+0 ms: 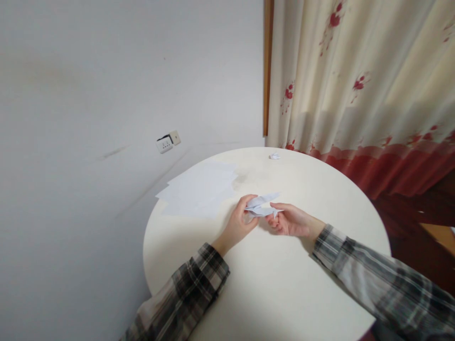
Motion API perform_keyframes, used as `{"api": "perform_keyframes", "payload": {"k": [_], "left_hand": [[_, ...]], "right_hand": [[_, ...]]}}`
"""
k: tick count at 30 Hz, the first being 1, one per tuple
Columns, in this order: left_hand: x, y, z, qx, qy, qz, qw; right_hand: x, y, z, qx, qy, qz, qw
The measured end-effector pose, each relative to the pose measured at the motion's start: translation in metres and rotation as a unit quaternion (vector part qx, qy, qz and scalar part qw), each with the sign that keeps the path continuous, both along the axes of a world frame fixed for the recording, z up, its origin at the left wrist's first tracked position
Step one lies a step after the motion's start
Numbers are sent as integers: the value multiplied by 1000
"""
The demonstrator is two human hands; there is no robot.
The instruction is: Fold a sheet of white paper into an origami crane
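A piece of folded white paper (261,210), with narrow points like those of a paper crane, is held above the table in front of me. My left hand (241,221) grips its left end, thumb below and fingers over the top. At the right end my right hand (287,220) has its fingers curled beneath the lower point and its thumb above. A small bent tip of the paper shows against those fingers. How firmly they pinch it is hard to see.
Several loose white sheets (199,189) overlap on the left of the round white table (284,279). A small folded or crumpled paper piece (274,156) lies near the far edge. A wall with a socket (165,144) borders the left, a floral curtain (341,94) the right.
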State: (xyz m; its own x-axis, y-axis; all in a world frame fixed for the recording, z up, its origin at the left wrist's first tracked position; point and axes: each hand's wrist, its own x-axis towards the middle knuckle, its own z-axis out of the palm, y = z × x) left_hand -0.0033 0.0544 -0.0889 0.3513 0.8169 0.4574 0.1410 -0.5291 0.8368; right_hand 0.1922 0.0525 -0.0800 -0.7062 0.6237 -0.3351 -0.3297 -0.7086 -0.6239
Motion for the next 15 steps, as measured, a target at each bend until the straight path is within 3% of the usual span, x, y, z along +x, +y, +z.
{"api": "perform_keyframes", "payload": {"k": [4,8,15], "left_hand": [[1,1,-3,-26,-15,-15,999],[5,4,-11,-88,-69,-62,992],[10,9,-16,-218,-122,-58,967]], "right_hand": [[-2,0,-2,0,-9,-11,1000],[-4,-1,-2,14,-38,-65,997],[-5,0,-1,106,-16,-91,990]]}}
